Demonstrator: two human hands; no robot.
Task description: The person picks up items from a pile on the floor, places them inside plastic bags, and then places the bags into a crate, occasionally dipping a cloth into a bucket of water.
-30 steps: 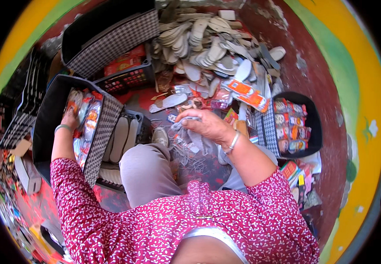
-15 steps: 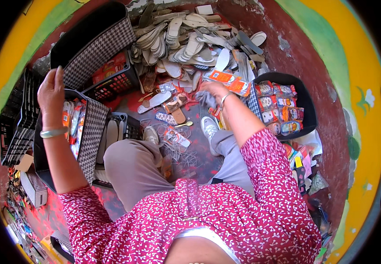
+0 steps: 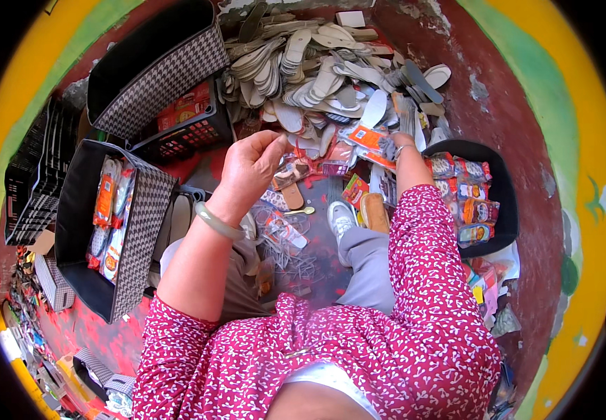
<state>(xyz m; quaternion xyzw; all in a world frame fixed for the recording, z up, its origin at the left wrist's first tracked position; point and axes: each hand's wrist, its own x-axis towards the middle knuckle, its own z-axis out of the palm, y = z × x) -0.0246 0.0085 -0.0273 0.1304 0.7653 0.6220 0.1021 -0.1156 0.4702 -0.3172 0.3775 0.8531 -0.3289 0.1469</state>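
Since the earlier frame the left hand [image 3: 250,164] has swung away from the checkered bin [image 3: 142,231] at the left and is now lifting at upper centre, while the right hand [image 3: 402,145] has stayed stretched out toward the upper right. In the head view, the left hand is curling its fingers together, thumb meeting fingertips as if pinching, though whether anything is lying between them I cannot tell; a pale bangle [image 3: 217,222] is circling its wrist. The right hand is closing on an orange packet [image 3: 367,140] at the near edge of the insole pile [image 3: 317,70], which is spreading across the top of the frame. The packet is sitting just left of that hand, above the black tub [image 3: 502,203] that is holding more packets at the right. The checkered bin is standing at the left with packed insoles lined up inside it, and a black crate [image 3: 187,129] is lying just above it. A grey shoe [image 3: 341,218] is showing at centre, beside scattered packets on the red floor [image 3: 107,336].
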